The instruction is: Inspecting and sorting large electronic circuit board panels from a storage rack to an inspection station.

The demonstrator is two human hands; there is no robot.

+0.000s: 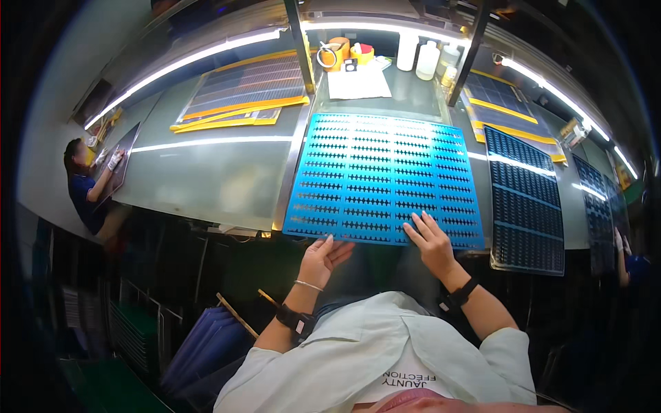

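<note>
Head cam looking down at a big bright blue perforated sheet (pixel 382 179) lying flat on a grey, glossy desk (pixel 206 175), right in front of the person. The sheet is rectangular, with rows and rows of small diamond-ish cutouts running across it in tidy bands, and plain blue borders between the sections; its near edge hangs right at the front edge of the desk. The right hand (pixel 432 241) lies palm down on the near right part of the sheet, fingers (pixel 421 224) spread a little and flat on the surface, not pinching anything. The left hand (pixel 322 258) sits just under the near edge, palm turned up, fingers loosely curled with the tips touching or almost touching the edge, hard to say which. Both wrists have dark straps, and the left also has a thin bracelet. Off to the right there are dark perforated panels (pixel 527 199) laid out on the desk, same kind of hole pattern but nearly black. Farther back on the left is a dark gridded panel on yellow sheets (pixel 248 89), and at the back some tape rolls (pixel 341 51) and white bottles (pixel 427 58). Another person (pixel 86 186) works at the far left.
</note>
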